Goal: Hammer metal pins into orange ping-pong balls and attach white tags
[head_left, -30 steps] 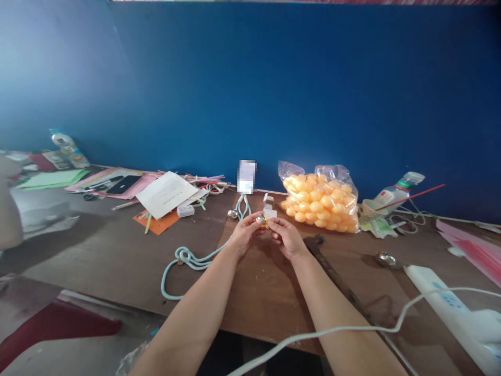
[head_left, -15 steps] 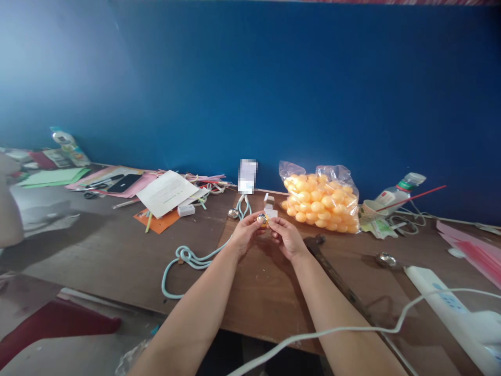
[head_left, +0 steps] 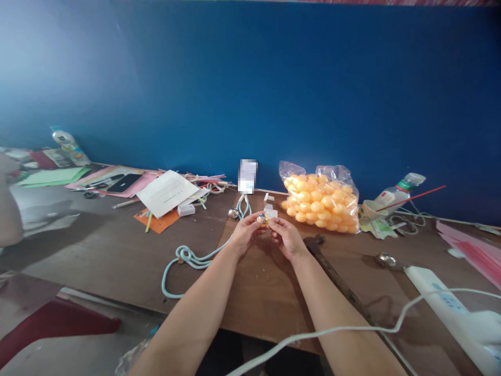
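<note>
A small shiny silver ball with a yellow-orange edge is held between my two hands over the wooden table. My left hand pinches it from the left with thumb and fingers. From the right, my right hand closes its thumb and fingertips at the yellow-orange edge; exactly what those fingertips grip is too small to make out. Just behind the hands lies a small white open box. Another shiny silver ball rests to the left, near a light blue cord that runs partly behind my left arm.
A clear bag of orange balls stands by the blue wall. A hammer lies beside my right forearm. Farther right are a silver ball and a white power strip; its cable crosses my right arm. Papers and a phone lie left.
Almost nothing differs. Both hands stay in the same place around the silver ball, with only a very slight shift of the fingers.
</note>
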Action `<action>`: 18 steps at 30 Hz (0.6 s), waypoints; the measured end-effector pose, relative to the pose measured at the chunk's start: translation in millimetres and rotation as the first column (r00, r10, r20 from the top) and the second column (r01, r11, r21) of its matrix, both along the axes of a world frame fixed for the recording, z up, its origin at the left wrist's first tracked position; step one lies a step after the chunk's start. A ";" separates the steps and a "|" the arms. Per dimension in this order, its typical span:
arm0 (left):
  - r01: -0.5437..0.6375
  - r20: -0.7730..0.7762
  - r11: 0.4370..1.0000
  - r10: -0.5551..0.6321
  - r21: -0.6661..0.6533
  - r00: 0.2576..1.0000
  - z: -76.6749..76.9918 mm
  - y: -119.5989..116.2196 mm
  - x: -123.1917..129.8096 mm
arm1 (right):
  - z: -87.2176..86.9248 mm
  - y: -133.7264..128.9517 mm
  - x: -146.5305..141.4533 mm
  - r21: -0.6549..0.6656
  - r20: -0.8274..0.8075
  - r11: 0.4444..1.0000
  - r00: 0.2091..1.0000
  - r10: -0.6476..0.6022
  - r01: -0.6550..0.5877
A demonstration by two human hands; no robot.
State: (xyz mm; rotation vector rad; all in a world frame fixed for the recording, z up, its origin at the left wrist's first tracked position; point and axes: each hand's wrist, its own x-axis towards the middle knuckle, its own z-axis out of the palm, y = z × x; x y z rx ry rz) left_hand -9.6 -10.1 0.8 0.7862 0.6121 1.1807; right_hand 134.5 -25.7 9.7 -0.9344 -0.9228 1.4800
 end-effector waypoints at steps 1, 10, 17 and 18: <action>0.001 -0.002 1.000 -0.001 0.001 1.000 0.0 0.0 -0.1 | -0.2 0.0 0.0 0.000 0.003 1.000 1.000 0.000 0.000; -0.002 -0.022 1.000 0.002 0.007 1.000 0.9 -0.1 0.0 | -1.0 0.1 0.7 -0.004 -0.007 1.000 1.000 -0.001 0.001; -0.002 -0.004 1.000 0.002 -0.007 1.000 1.5 -0.7 -0.4 | -0.5 -0.7 0.5 0.003 -0.029 1.000 1.000 0.012 -0.012; -0.001 -0.006 1.000 0.001 -0.009 1.000 1.5 -0.7 -0.5 | -0.4 -0.8 0.4 0.004 -0.029 1.000 1.000 0.012 -0.012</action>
